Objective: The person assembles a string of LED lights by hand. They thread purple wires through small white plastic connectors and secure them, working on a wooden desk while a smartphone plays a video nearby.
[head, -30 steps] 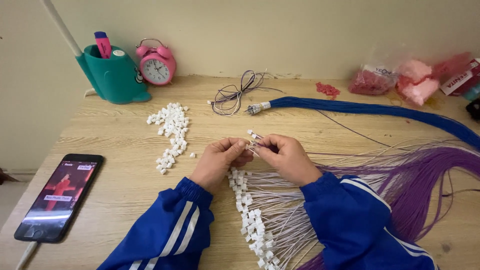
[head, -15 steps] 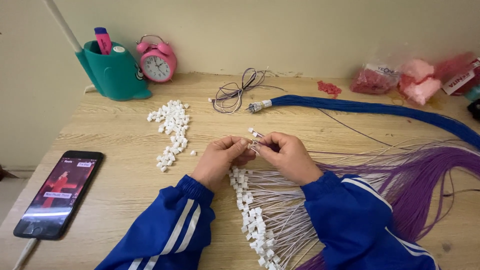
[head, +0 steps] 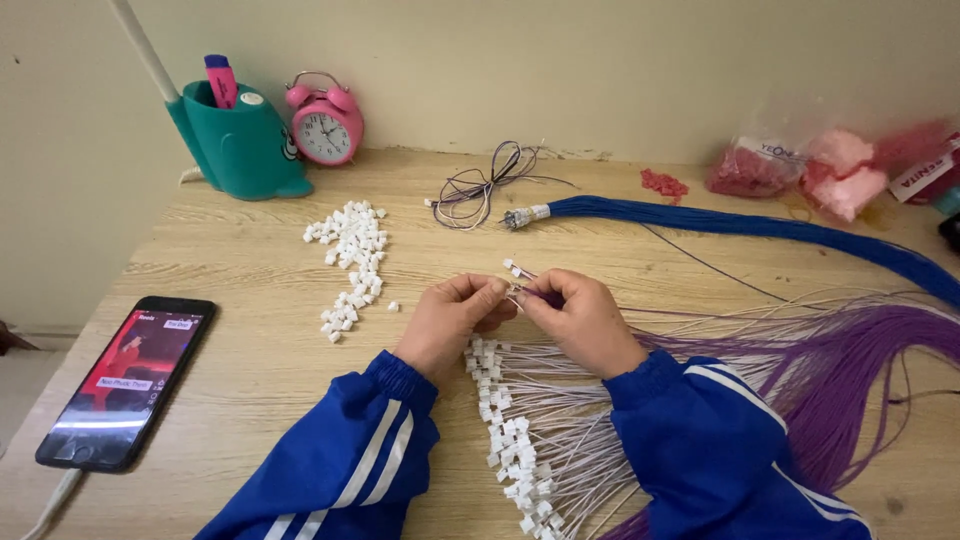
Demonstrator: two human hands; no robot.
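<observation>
Pinching wire tip between my left hand and right hand, fingers closed on it. I judge: fitting connector. Next needs loose connectors, left of grip.

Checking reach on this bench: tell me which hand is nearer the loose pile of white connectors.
Left. The left hand sits just right of the white connector pile, a short gap away. The right hand lies farther right, beyond the left hand, over the purple wires.
</observation>
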